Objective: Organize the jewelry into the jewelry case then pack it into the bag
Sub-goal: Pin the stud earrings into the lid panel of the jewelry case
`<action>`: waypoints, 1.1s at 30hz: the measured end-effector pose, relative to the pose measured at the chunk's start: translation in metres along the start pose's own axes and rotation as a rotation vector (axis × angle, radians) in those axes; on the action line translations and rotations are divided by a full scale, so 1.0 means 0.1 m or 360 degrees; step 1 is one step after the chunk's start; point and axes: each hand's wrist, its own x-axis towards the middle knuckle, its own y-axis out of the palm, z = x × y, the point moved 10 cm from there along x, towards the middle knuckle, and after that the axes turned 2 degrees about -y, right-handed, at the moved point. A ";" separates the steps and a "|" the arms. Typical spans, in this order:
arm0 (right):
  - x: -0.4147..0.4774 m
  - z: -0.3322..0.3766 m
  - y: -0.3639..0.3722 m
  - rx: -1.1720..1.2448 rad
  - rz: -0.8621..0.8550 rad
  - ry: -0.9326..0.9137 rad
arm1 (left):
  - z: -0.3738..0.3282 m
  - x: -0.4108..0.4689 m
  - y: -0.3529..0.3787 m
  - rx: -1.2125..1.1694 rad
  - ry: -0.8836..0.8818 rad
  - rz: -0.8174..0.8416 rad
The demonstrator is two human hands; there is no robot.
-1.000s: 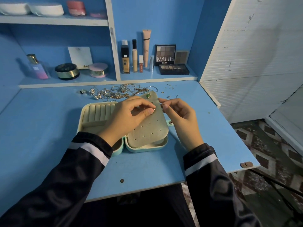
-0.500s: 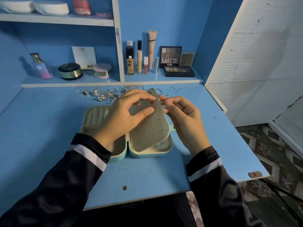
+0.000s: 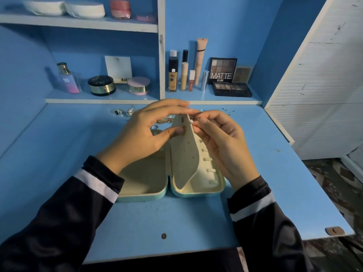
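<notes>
Pinching the mint-green jewelry case (image 3: 141, 195)'s cream perforated flap (image 3: 182, 154) upright is the left hand (image 3: 141, 134) — the right hand (image 3: 222, 146) pinches a tiny pale stud (image 3: 191, 121).

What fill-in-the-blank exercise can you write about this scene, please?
1. The case lies ____ on the table.
2. The thumb pressing the front of the flap belongs to the ____ hand.
3. The upright palette on the shelf reads ____.
Missing words: open; left; MATTE.
</notes>
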 end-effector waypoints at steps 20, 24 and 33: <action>-0.06 -0.09 0.12 -0.0213 -0.0024 -0.0159 | 0.22 -0.16 -0.17 -0.0238 -0.0040 -0.0150; -0.09 -0.14 0.17 -0.0243 0.0030 -0.0154 | 0.24 -0.17 -0.17 -0.0307 -0.0056 -0.0159; -0.12 -0.17 0.17 -0.0258 0.0003 -0.0176 | 0.26 -0.18 -0.15 -0.0374 -0.0091 -0.0170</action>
